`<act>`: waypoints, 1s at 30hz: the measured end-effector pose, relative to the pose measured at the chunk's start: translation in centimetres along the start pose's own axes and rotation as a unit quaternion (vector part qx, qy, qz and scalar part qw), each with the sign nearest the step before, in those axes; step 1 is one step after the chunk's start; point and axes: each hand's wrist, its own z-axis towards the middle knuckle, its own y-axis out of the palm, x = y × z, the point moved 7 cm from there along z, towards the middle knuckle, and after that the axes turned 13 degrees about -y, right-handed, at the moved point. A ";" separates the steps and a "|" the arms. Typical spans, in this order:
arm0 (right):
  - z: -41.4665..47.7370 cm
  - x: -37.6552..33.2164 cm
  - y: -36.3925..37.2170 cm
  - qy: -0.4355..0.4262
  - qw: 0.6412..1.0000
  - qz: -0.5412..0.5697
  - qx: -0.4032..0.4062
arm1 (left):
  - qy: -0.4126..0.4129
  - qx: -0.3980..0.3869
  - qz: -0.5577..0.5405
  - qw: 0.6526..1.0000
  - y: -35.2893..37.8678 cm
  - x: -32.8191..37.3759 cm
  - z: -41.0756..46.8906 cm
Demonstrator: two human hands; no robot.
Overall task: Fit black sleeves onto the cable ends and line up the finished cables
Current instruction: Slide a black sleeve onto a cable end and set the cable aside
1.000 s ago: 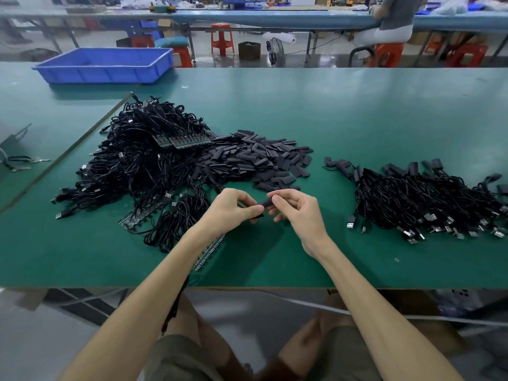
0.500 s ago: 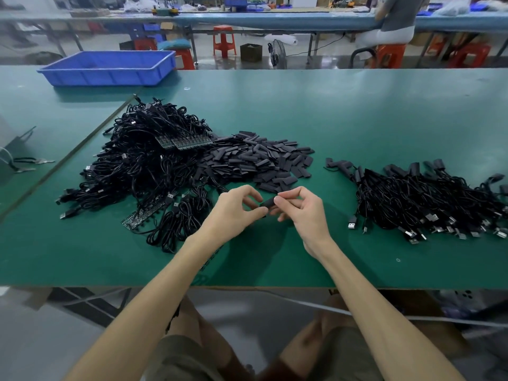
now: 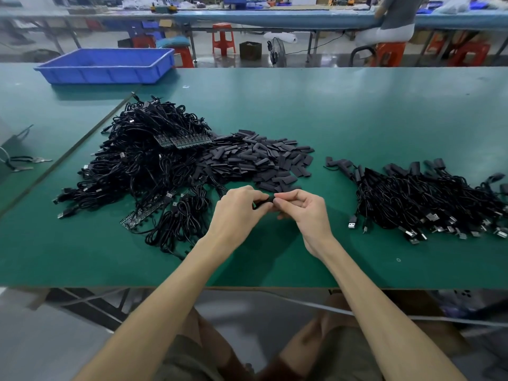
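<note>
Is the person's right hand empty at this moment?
No, the right hand pinches one end of a black sleeve, and the left hand holds it from the other side.

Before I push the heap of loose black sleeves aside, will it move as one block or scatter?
The sleeve heap is many small, flat, separate pieces lying loosely, so it would probably scatter. The pieces look thin, so likely light and easy to slide on the smooth table.

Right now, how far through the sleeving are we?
Done: the right pile, cables with sleeved ends, roughly lined up. In hand: left hand and right hand pinch one sleeve between them. Left: the tangled left heap of cables and the loose sleeves beside it.
</note>
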 end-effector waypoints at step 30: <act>0.1 -0.1 1.3 -0.037 0.986 -0.143 -0.074 | -0.249 -0.152 -0.391 0.873 2.0 -1.8 2.3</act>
